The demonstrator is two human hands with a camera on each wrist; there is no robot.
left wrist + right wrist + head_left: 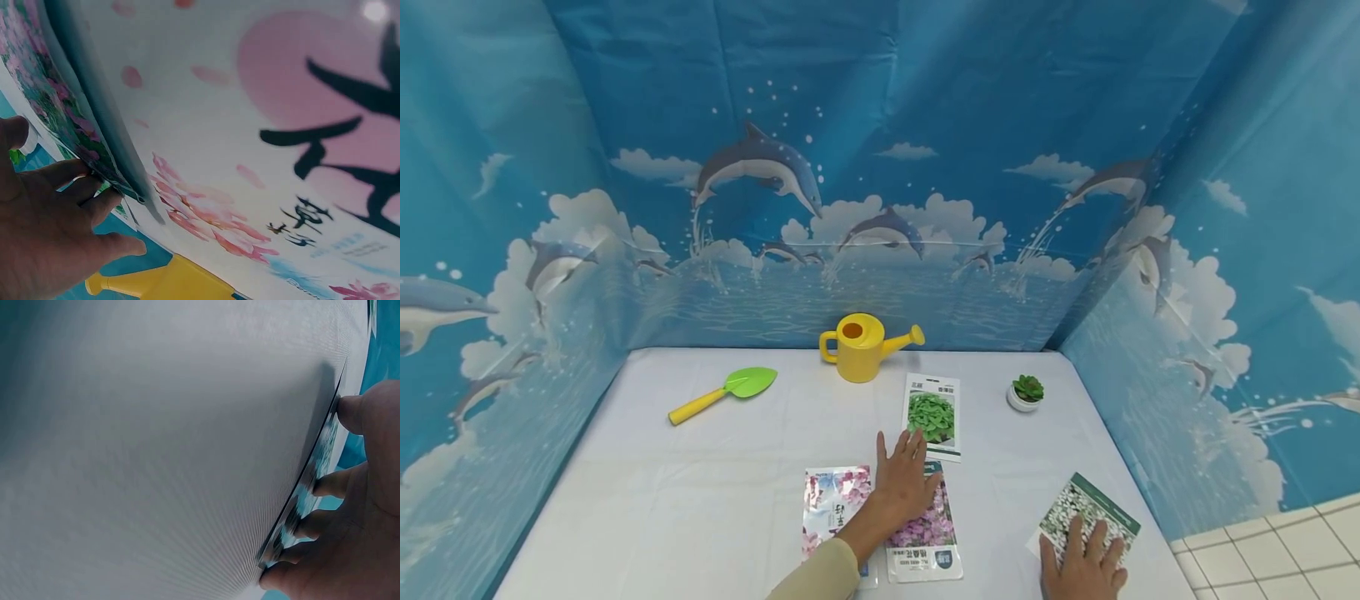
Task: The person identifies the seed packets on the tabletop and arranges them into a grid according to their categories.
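My left hand, fingers spread, rests over the upper part of a seed packet with pink flowers. Left of that packet, partly under my forearm, lies a pale packet with pink blossoms and dark lettering; its lettering fills much of the left wrist view. Just beyond my left fingertips is a packet picturing green leaves. At the front right, my right hand touches a tilted packet of white flowers with its fingers apart. In the right wrist view those fingertips rest along the packet's surface.
A yellow watering can stands at the table's back edge. To the left lies a small trowel with a green blade and yellow handle. A potted succulent sits at the back right. Dolphin-print curtains surround the white table.
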